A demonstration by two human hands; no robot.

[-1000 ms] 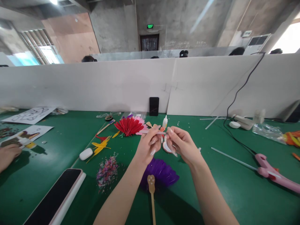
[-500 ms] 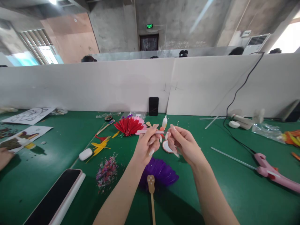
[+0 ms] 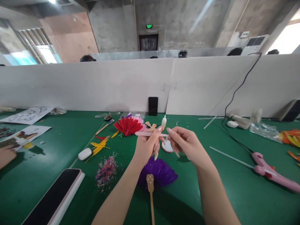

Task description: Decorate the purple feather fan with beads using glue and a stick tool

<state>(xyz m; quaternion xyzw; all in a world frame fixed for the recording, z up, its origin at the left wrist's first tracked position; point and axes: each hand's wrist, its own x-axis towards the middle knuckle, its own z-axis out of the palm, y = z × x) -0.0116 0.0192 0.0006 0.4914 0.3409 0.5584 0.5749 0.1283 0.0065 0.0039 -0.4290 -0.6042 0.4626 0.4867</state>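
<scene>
Thumb and fingers of my left hand (image 3: 147, 148) are closed round a slim pale-pink stick-like tool (image 3: 142, 133), held level above the table. At the tool's right tip, my right hand (image 3: 186, 142) is pinched; anything between its fingertips is too small to make out. Below my hands lies a purple feather fan (image 3: 162, 172) with a wooden handle (image 3: 150, 184) that carries small pale dots. Just behind my fingers are a small round dish (image 3: 167, 147) with white contents, partly covered, and an upright white squeeze bottle (image 3: 164, 121).
A red pleated fan (image 3: 127, 126), yellow feathers (image 3: 100, 145), a pile of coloured bits (image 3: 106, 172) and a white case (image 3: 84, 154) lie left. A large phone (image 3: 53, 197) is front left. Rightward sits a pink glue gun (image 3: 269, 172) with cord. Another person's hand (image 3: 7, 156) is far left.
The pink tool has shifted slightly left and more of it shows. My right fingertips have closed in to its right tip. The view has moved very slightly.
</scene>
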